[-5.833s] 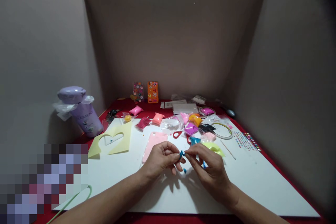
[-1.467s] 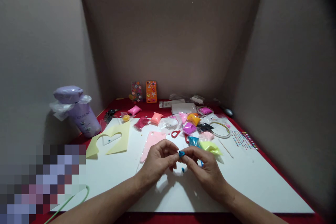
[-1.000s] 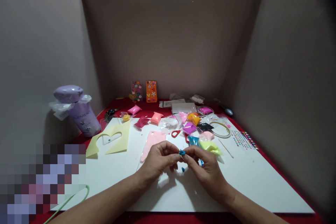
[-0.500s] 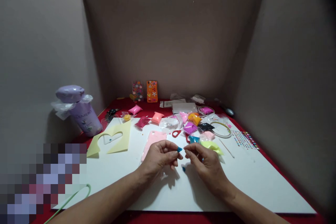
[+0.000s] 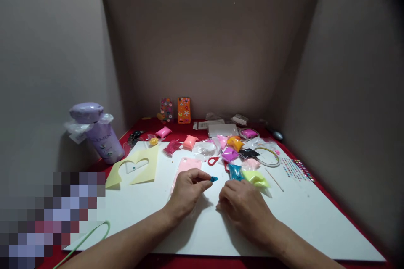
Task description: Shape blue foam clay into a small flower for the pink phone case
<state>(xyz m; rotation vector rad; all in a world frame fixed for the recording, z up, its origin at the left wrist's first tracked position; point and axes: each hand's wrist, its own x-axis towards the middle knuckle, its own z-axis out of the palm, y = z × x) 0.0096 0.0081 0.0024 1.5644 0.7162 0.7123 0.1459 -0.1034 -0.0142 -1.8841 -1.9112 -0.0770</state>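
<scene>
My left hand [image 5: 188, 190] pinches a small piece of blue clay [image 5: 213, 179] between thumb and fingertips, just above the white board [image 5: 195, 235]. My right hand [image 5: 243, 208] is down at the board, fingers curled together and their tips low on its surface; what they hold, if anything, is hidden. Behind my left hand lies a pink phone case [image 5: 186, 166], partly covered by that hand. Just beyond my right hand are a packet of blue clay [image 5: 235, 172] and a neon yellow packet [image 5: 256, 178].
Red-handled scissors [image 5: 213, 161] lie behind the hands, among several clay packets. To the right are a cotton swab [image 5: 274, 180], a tape roll [image 5: 279, 159] and a sheet of coloured gems [image 5: 296, 170]. Yellow paper [image 5: 150, 168] with a heart cutout and a purple bottle [image 5: 105, 143] stand left.
My right hand has lowered to the board, over the spot where a small blue bit lay, which is now out of sight. My left hand still pinches its blue piece, shifted slightly left.
</scene>
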